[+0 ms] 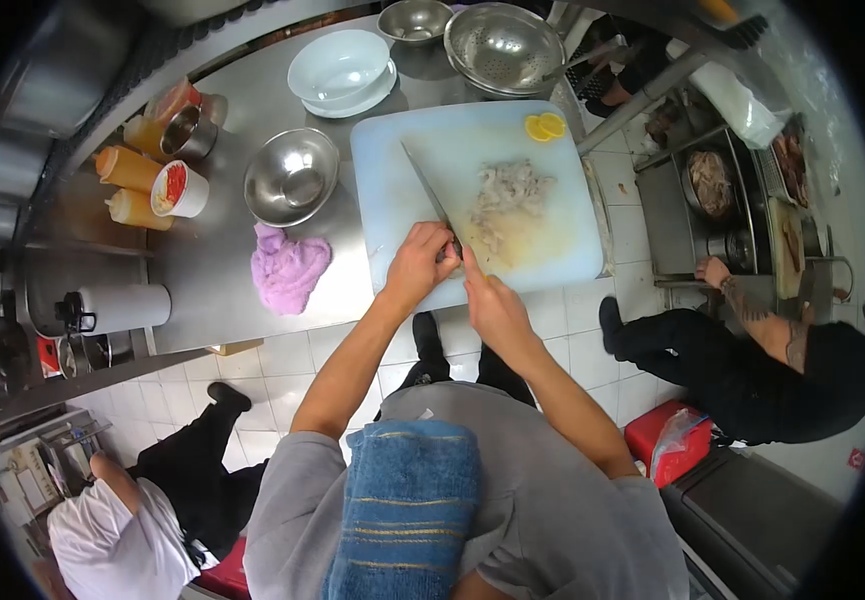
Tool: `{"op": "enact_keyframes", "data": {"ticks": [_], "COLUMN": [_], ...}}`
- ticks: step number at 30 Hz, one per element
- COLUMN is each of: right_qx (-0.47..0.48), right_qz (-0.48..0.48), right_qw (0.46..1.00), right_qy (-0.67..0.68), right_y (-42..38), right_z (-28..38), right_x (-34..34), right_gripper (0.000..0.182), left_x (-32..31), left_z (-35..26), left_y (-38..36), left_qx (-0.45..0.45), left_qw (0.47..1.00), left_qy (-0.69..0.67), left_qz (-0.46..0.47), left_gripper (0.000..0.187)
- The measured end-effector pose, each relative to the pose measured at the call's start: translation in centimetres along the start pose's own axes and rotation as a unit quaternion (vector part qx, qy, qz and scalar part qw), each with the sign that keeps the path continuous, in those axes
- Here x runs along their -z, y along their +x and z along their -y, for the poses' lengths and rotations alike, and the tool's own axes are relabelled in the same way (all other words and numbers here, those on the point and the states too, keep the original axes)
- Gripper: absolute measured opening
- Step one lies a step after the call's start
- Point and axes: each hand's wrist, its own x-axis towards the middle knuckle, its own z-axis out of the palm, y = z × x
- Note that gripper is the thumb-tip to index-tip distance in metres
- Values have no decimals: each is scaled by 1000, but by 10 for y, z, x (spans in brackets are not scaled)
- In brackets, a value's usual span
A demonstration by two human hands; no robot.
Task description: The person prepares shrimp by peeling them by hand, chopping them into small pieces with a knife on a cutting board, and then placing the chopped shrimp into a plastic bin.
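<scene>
A knife lies slanted over the white cutting board, its tip pointing away from me and its dark handle toward me. My left hand is closed at the handle, with the fingers bent inward. From the other side my right hand meets the same handle, index finger stretched along it and the other fingers curled. The hands nearly touch, so part of the grip is hidden. Chopped pale pieces, perhaps meat or seafood, are heaped right of the blade. Lemon slices rest at the board's far right corner.
Left of the board are a steel bowl, a pink cloth and a cup of red pieces. White bowls and a colander stand behind. One person is at right, another at lower left.
</scene>
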Motion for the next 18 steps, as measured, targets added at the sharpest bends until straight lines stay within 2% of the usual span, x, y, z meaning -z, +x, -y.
{"op": "enact_keyframes", "data": {"ticks": [5,8,12,15,18], "right_qx": [43,29,82,71,25], "right_qz": [-41,-34,-97,-50,41], "right_qw": [996,998,990,995,998], "right_qy": [72,47,56,46,-31], "right_y": [21,20,4,-4,2], "right_z": [-44,-50,-32,-26,-22], "right_x": [19,55,59,44,36], "right_gripper": [56,57,59,60,60], "left_x": [2,6,17,18,14], "left_z": [-5,-12,-24,-27,-18], "left_y": [-1,-6,-5,-11,-1], "left_qx": [9,24,-28,-35,-27], "left_qw": [1000,999,994,995,997], "left_qy": [7,-32,60,80,68], "left_qz": [9,-34,-89,-47,-14], "left_gripper": [17,15,13,15,16]}}
